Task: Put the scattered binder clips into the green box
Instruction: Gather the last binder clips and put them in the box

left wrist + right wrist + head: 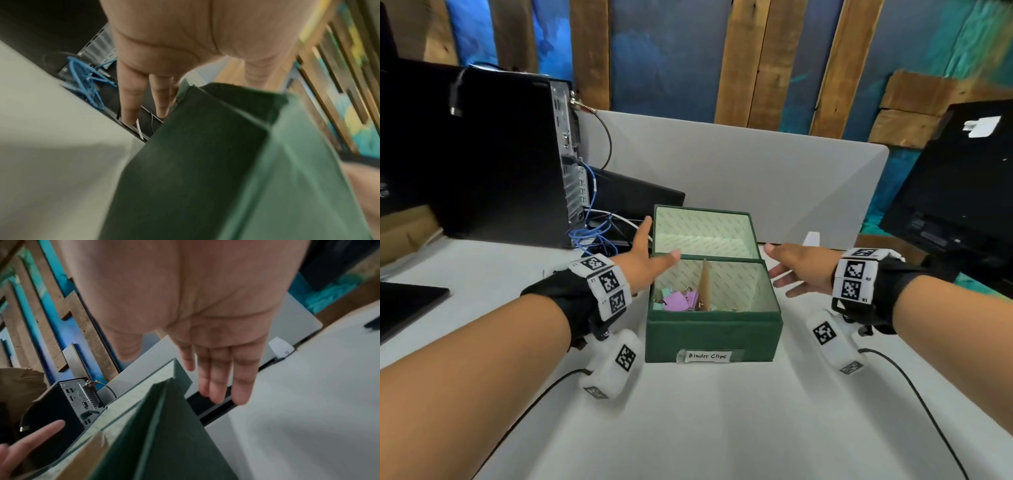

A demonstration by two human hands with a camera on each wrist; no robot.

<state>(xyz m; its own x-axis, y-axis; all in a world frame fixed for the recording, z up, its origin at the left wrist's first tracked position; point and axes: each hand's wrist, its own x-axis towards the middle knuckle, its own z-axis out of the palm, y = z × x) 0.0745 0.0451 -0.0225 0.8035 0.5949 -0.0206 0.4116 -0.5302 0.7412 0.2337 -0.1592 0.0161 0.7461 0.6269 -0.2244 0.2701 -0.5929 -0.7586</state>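
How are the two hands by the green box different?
The left hand lies at the green box's left side, its thumb reaching over the rim; the right hand is at the right side, with nothing over the rim. The left hand's fingers reach up beside the raised lid; the right hand's fingers point toward the box. Both are open, fingers straight, holding nothing.

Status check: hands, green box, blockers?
Left hand open, right hand open, flanking green fabric-covered box. Lid up, pastel binder clips inside. Nothing obstructing.
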